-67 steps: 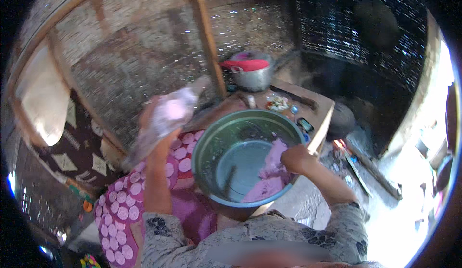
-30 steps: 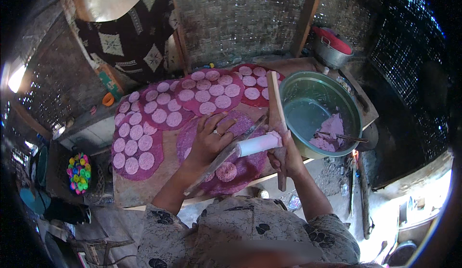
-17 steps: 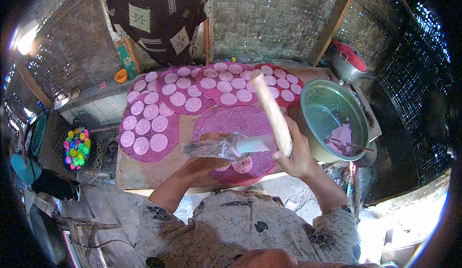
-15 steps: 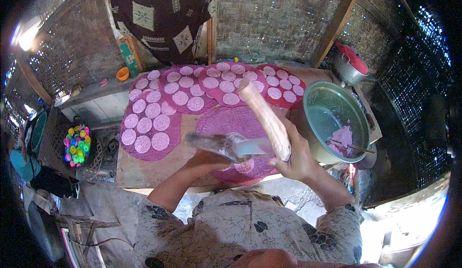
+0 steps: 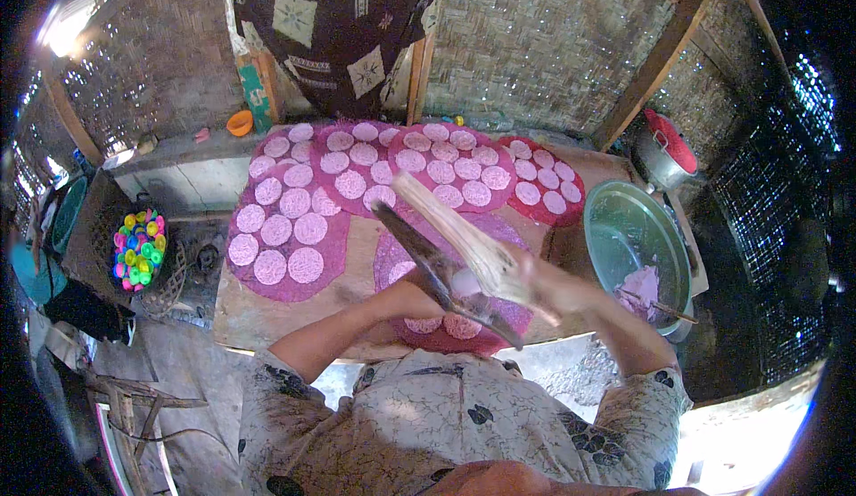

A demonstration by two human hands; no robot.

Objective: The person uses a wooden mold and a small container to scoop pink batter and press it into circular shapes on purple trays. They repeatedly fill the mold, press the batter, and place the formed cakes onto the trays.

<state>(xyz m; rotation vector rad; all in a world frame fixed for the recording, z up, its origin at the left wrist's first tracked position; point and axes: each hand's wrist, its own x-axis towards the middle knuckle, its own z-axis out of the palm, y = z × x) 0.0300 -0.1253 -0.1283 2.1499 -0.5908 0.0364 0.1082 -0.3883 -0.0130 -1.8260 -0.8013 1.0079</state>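
Observation:
My right hand [image 5: 553,286] is closed round a thick pale wooden stick [image 5: 455,237] that slants up to the left. Across my left hand [image 5: 415,298] lies a long, dark, flat tool [image 5: 428,260]; the fingers are mostly behind it, apparently gripping it. A small pale thing [image 5: 465,282] shows at the tool's middle, too blurred to name. Stick and tool nearly meet there, and I cannot tell whether they touch. Beneath both hands a round purple mesh mat [image 5: 481,226] lies on the wooden table, with a few pink discs [image 5: 462,325] on its near part.
Several more purple and red mats [image 5: 334,269] carrying rows of pink discs cover the table's far and left sides. On the right stands a green basin [image 5: 615,206] holding pink dough [image 5: 640,286] and a thin stick. A lidded pot [image 5: 667,162] is behind it. Colourful small cups [image 5: 140,246] fill a basket at left.
The dark tool has swung from nearly level to a steep slant. The wooden stick has tipped further left, and my right hand has moved slightly right. The whole view has shifted a little.

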